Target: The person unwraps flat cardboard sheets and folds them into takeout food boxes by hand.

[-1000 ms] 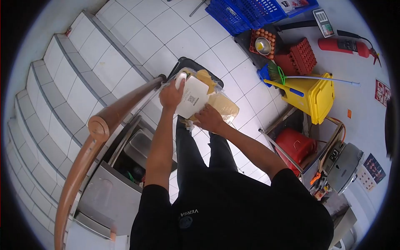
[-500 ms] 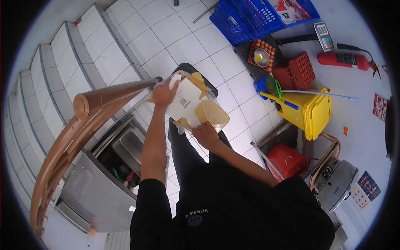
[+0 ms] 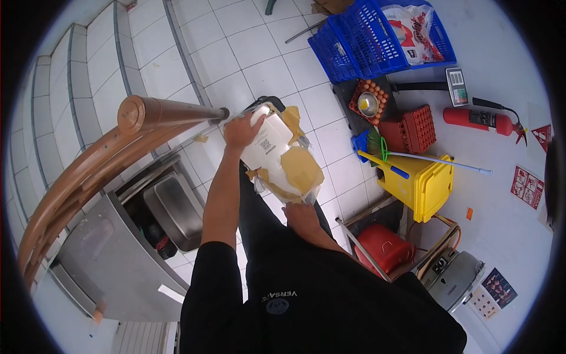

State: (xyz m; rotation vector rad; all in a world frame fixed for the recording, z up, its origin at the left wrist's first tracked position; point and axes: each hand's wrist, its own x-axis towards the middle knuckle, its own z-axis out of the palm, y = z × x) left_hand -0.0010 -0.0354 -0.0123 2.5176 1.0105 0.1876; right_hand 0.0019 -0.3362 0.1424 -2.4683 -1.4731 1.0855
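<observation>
A white box with a printed QR code lies partly inside torn clear plastic wrapping patched with brown tape. My left hand grips the far left end of the box, thumb over its top. Closer to my body, my right hand is closed on the near edge of the wrapping. The fingertips of that hand are partly hidden. Beneath the parcel shows part of a black seat-like surface.
A wooden handrail and tiled steps stand at left, above a steel cabinet with a metal pan. At right are blue crates, an egg tray with a bowl, a yellow bin, a red container and a fire extinguisher.
My right hand has moved down toward my body with the wrapping's edge. My left hand keeps its grip on the box. The whole view has shifted slightly.
</observation>
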